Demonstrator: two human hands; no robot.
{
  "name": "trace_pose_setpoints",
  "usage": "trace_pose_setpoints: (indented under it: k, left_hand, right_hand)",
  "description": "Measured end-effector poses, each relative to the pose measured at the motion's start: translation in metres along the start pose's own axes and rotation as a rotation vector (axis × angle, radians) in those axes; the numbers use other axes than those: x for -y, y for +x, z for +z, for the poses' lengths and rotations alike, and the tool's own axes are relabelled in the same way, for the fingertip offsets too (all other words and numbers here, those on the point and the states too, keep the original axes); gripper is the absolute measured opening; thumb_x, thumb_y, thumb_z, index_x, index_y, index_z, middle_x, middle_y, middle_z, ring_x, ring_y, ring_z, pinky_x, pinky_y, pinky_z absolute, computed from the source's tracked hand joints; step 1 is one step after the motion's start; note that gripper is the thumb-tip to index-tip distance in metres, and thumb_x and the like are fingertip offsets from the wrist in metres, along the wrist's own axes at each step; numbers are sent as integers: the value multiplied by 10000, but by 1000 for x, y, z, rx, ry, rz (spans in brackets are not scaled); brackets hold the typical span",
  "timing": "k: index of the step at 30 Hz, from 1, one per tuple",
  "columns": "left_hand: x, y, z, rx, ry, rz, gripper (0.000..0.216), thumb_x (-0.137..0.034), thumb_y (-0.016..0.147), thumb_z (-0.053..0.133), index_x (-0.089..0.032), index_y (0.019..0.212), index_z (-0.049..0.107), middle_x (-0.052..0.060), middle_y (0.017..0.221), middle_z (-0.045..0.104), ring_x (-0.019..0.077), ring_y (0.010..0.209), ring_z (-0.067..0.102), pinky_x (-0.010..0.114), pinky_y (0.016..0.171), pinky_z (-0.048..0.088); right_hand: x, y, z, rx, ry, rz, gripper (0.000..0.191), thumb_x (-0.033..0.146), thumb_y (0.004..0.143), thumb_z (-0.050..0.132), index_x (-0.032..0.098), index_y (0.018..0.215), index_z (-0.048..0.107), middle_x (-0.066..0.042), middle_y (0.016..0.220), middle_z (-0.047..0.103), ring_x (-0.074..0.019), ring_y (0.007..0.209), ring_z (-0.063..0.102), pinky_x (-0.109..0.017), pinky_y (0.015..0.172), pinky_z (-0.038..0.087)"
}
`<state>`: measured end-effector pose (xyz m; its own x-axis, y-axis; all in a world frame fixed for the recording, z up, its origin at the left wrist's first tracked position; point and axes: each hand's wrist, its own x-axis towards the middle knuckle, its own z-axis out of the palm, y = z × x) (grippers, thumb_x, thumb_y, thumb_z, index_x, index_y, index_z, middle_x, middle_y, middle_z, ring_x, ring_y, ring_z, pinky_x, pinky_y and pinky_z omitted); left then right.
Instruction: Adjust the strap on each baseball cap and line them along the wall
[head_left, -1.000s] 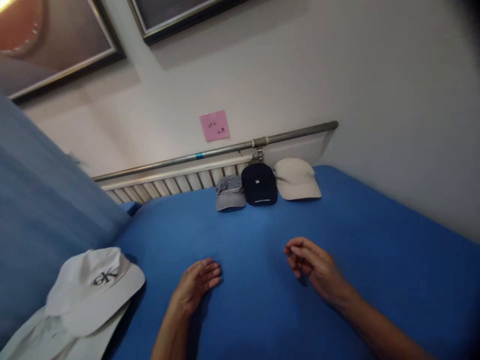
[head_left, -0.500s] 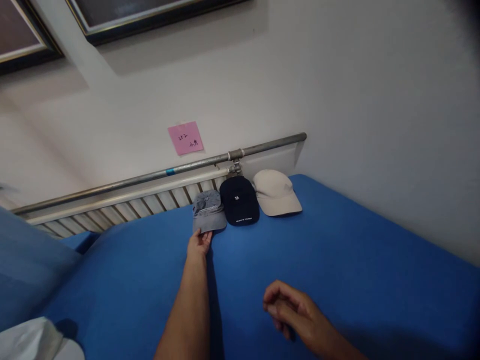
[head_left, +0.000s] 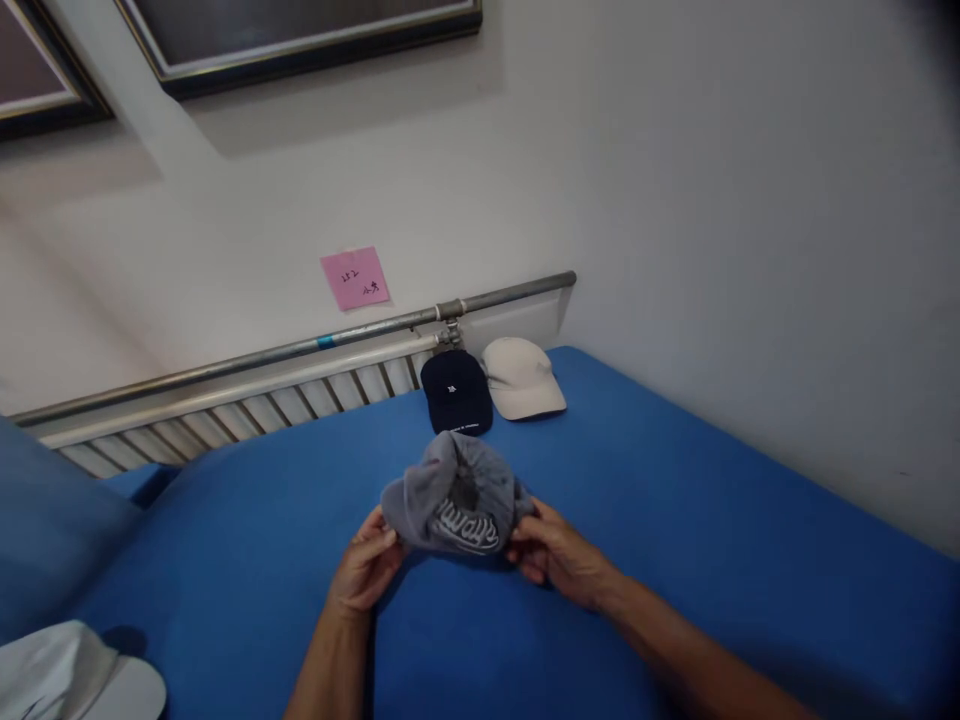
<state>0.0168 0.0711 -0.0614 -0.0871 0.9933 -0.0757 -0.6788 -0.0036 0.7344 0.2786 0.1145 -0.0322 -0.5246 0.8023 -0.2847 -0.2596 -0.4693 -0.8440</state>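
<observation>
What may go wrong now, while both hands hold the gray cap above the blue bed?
The left hand and right hand pinch only the edges of the gray cap, so it might slip onto the blue bed. Squeezing may also crease the soft crown. If pushed forward, it could knock the navy cap and beige cap.
</observation>
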Motion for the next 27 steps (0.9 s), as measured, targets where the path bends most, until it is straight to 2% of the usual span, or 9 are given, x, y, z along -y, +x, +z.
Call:
trace_pose_setpoints:
  k: [3, 6, 10, 14, 16, 18, 23, 25, 27]
  left_hand:
    - [2, -7, 0, 109, 93, -4, 407, -156, 605, 818, -206, 990, 698, 44, 988, 737, 181, 920, 674, 302, 872, 510]
    - [2, -6, 0, 64, 156, 7, 380, -162, 617, 815, -181, 982, 710, 61, 995, 732, 183, 930, 666, 281, 861, 507]
    - [-1, -2, 7, -153, 227, 77, 387, -122, 667, 766, -184, 1044, 703, 88, 1185, 669, 214, 1018, 640, 272, 782, 534]
    - [-4, -4, 22, -212, 267, 184, 310, -40, 777, 624, -164, 1048, 710, 110, 1264, 626, 217, 1213, 539, 243, 899, 492]
    - [-5, -8, 29, -161, 271, 180, 257, -54, 836, 562, -126, 1024, 721, 143, 1220, 647, 215, 1207, 548, 231, 963, 446]
    - [-5, -13, 34, -100, 297, 148, 250, -127, 890, 516, -88, 1028, 720, 173, 1188, 655, 231, 1188, 561, 247, 993, 424]
    - [-12, -28, 46, 116, 546, -2, 408, -375, 909, 506, -111, 1174, 668, 159, 1214, 643, 282, 1148, 566, 358, 1012, 409]
    - [-17, -34, 55, 236, 735, -50, 360, -286, 809, 658, -157, 1144, 691, 133, 1231, 637, 297, 1183, 531, 374, 1046, 365]
    - [-20, -39, 66, 310, 859, -22, 261, -156, 704, 730, -184, 964, 748, 111, 1214, 643, 315, 1241, 470, 386, 1078, 317]
  right_hand:
    - [8, -7, -8, 141, 203, 32, 380, 169, 524, 634, 219, 869, 485, 50, 665, 543, -79, 496, 504, -149, 367, 217]
    - [15, -8, -11, 209, 271, -44, 328, 205, 562, 671, 210, 857, 527, 31, 690, 576, -92, 518, 525, -158, 370, 248]
    - [15, 0, -4, 89, -51, -270, 109, 256, 707, 652, 159, 726, 607, -13, 638, 605, -123, 582, 562, -254, 542, 461]
    - [9, 3, 3, 109, -434, -556, 129, 228, 795, 602, 193, 863, 705, -53, 1004, 663, -171, 941, 609, -359, 915, 472]
    - [8, 0, 4, 149, -511, -651, 185, 220, 837, 562, 234, 961, 698, -41, 1173, 611, -178, 1070, 574, -381, 999, 427]
    - [8, -4, 2, 192, -580, -668, 198, 220, 875, 513, 233, 957, 693, -51, 1184, 598, -178, 1076, 572, -383, 987, 436]
    - [8, -10, -6, 296, -636, -671, 157, 220, 814, 630, 181, 663, 608, -70, 1091, 595, -193, 1025, 592, -356, 922, 457]
    - [7, -10, -9, 289, -609, -666, 205, 234, 790, 666, 173, 620, 569, -71, 1099, 590, -194, 1015, 597, -362, 933, 445]
    - [6, -9, -11, 260, -589, -664, 206, 232, 775, 675, 172, 615, 561, -71, 1113, 596, -198, 1042, 588, -372, 961, 420]
